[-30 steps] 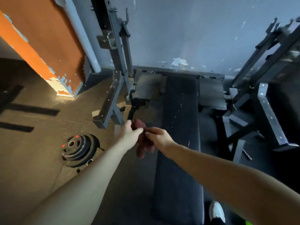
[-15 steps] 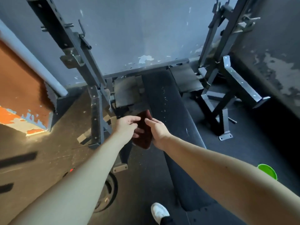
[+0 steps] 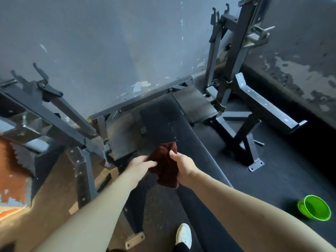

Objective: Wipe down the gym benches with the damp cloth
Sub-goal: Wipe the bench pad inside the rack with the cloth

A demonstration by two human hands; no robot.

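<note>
Cloth [image 3: 167, 171], dark red and nappy, hangs crumpled at the edge of the long black padded bench [image 3: 163, 120]. Left hand [image 3: 140, 165] and right hand [image 3: 183, 162] each pinch one side with curled fingers.

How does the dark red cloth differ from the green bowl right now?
The cloth is dark red and crumpled; the bowl is bright green and round. The cloth hangs held by the left hand and right hand; the bowl sits untouched on the floor.

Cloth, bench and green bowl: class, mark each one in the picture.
cloth [image 3: 166, 166], head view, middle of its dark red fabric
bench [image 3: 163, 120], head view, bare far end of its pad
green bowl [image 3: 317, 208], head view, its inner wall
</note>
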